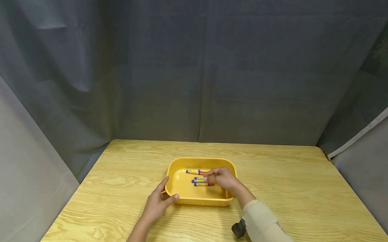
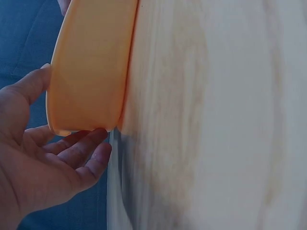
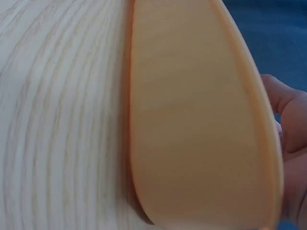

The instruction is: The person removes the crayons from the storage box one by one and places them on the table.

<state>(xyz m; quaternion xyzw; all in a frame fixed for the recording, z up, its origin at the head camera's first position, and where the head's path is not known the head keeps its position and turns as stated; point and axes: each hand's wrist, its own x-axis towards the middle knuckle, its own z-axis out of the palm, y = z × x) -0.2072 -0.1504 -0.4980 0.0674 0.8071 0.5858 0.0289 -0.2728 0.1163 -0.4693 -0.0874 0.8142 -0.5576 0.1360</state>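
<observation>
A yellow plastic tray [image 1: 200, 201] with raised walls stands on the wooden table. My left hand [image 1: 156, 205] holds its near left corner, thumb at the front rim and fingers along the left side. The left wrist view shows the left hand [image 2: 53, 143] with fingers curled against the tray's outer wall [image 2: 93, 72]. Several markers [image 1: 201, 184], yellow with blue and red ends, lie inside the tray. My right hand [image 1: 224, 177] reaches over the right wall, fingertips right at the markers; I cannot tell whether they pinch one. In the right wrist view, the tray wall [image 3: 192, 110] hides its fingertips.
The wooden table [image 1: 97, 206] extends around the tray on all sides. Dark grey curtains [image 1: 166, 72] hang behind it, with pale panels [image 1: 18, 152] at both sides. A small black device [image 1: 238, 228] sits at the right sleeve.
</observation>
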